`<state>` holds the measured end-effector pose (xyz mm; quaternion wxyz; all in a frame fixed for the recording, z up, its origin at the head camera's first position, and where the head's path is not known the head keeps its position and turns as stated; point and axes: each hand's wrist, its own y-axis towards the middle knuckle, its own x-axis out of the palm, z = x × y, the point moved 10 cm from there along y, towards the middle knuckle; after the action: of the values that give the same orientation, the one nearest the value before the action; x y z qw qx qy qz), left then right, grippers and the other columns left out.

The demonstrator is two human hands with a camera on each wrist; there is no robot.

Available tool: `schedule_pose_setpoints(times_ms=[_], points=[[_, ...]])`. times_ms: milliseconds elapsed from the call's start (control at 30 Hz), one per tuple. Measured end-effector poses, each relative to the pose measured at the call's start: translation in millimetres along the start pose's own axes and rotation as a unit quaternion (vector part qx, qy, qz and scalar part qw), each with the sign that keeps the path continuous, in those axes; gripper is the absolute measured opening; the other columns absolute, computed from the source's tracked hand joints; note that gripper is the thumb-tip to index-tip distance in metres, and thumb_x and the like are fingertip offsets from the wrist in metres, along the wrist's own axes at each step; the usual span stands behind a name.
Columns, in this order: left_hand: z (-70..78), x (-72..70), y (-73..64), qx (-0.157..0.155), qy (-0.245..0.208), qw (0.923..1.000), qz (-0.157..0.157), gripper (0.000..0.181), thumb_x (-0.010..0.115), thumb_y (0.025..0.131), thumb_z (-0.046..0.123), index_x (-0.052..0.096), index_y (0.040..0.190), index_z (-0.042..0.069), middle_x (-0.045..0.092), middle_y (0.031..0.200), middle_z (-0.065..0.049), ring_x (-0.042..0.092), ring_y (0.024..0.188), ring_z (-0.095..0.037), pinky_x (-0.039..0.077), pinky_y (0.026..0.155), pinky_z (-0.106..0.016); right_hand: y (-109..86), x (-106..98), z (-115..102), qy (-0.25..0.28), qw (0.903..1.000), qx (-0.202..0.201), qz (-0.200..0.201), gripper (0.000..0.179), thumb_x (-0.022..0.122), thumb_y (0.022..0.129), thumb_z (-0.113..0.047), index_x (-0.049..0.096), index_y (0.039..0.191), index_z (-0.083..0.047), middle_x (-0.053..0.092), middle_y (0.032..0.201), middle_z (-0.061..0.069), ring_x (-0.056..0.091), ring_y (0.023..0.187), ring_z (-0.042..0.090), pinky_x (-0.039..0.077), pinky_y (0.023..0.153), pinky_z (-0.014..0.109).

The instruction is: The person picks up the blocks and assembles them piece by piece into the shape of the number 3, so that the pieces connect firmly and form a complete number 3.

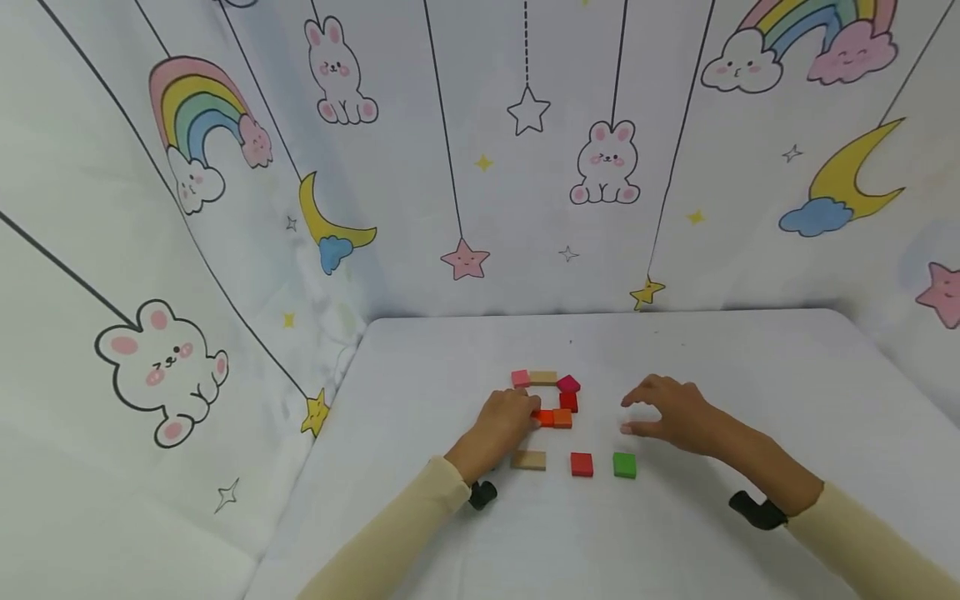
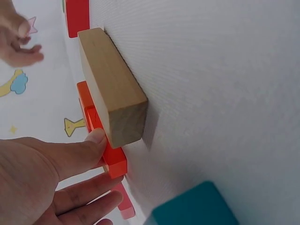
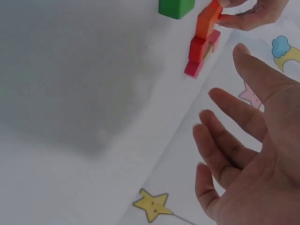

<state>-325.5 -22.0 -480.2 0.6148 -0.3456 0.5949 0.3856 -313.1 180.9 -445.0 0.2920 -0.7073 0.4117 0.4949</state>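
Note:
My left hand pinches an orange-red wooden block between thumb and fingers. The block's right end meets an orange block on the white table. Beyond that, a red block, a crimson angled block, a plain wood block and a pink block continue in a hooked line. My right hand hovers to the right of the blocks, thumb and fingers apart, holding nothing.
Nearer me lie another plain wood block, a red square block and a green block. A teal block shows in the left wrist view. A printed cloth hangs behind the table.

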Motion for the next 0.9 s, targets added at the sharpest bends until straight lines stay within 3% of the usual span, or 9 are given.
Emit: schedule_pose_setpoints(times_ms=[167, 300, 467, 900], points=[[0.5, -1.0, -1.1, 0.006, 0.001, 1.0, -0.003, 0.02, 0.079, 0.097, 0.031, 0.075, 0.11, 0.017, 0.064, 0.086, 0.002, 0.057, 0.079, -0.013, 0.054, 0.085, -0.029, -27.3, 14.0, 1.5, 0.001, 1.0, -0.003, -0.005, 0.044, 0.086, 0.086, -0.047, 0.076, 0.118, -0.019, 0.068, 0.114, 0.003, 0.065, 0.112, 0.03, 0.049, 0.084, 0.06], [0.2, -1.6, -0.6, 0.002, 0.005, 0.9999, -0.012, 0.021, 0.078, 0.097, 0.032, 0.075, 0.111, 0.017, 0.065, 0.087, 0.002, 0.057, 0.081, -0.013, 0.054, 0.085, -0.029, -37.3, 26.6, 2.5, 0.007, 0.9999, 0.006, -0.009, 0.039, 0.087, 0.085, -0.045, 0.077, 0.114, -0.021, 0.067, 0.114, -0.001, 0.064, 0.112, 0.028, 0.048, 0.083, 0.051], [0.4, -1.6, -0.3, 0.002, -0.001, 0.9999, -0.016, 0.021, 0.078, 0.097, 0.031, 0.074, 0.112, 0.016, 0.065, 0.088, 0.001, 0.057, 0.081, -0.014, 0.054, 0.085, -0.029, -40.7, 33.6, -0.2, 0.003, 0.9999, 0.006, 0.008, 0.031, 0.089, 0.083, -0.037, 0.077, 0.108, -0.023, 0.066, 0.111, -0.003, 0.064, 0.11, 0.025, 0.046, 0.08, 0.044], [0.2, -1.6, -1.8, 0.006, -0.016, 0.9998, -0.01, 0.021, 0.078, 0.097, 0.03, 0.074, 0.112, 0.015, 0.066, 0.089, 0.001, 0.057, 0.082, -0.015, 0.054, 0.087, -0.031, -30.8, 36.1, -10.0, 0.011, 0.9994, -0.012, 0.029, 0.026, 0.088, 0.086, -0.029, 0.078, 0.108, -0.023, 0.066, 0.109, -0.004, 0.064, 0.108, 0.022, 0.048, 0.081, 0.045]])
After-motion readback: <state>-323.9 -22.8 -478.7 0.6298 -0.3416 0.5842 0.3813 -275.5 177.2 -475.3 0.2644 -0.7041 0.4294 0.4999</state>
